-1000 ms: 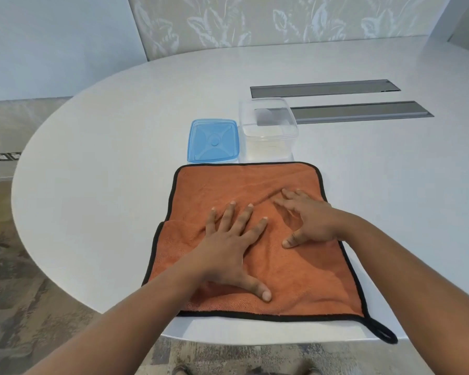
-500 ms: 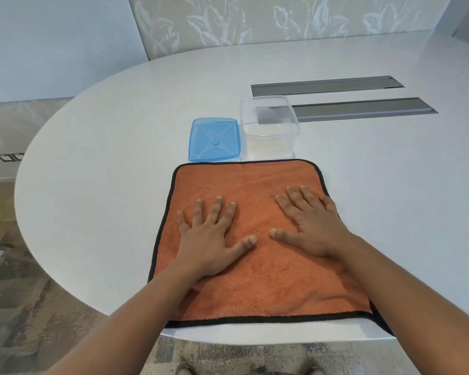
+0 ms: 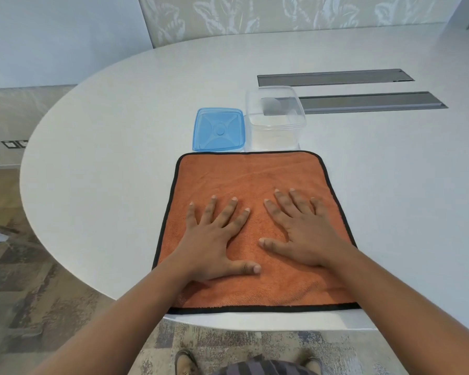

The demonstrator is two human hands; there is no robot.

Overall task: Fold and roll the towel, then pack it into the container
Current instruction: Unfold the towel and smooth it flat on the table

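Both hands, left and right, are lying flat with fingers apart, having slid outward from the middle, and the wrinkles under them are gone. The towel is lying smooth on the desk, seemingly ready for folding; the container is standing beyond the fingertips.

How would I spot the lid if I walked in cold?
Find the orange towel on the white table. Just beyond its far edge lie two plastic pieces: the lid is the flat blue square on the left, beside the taller clear container.
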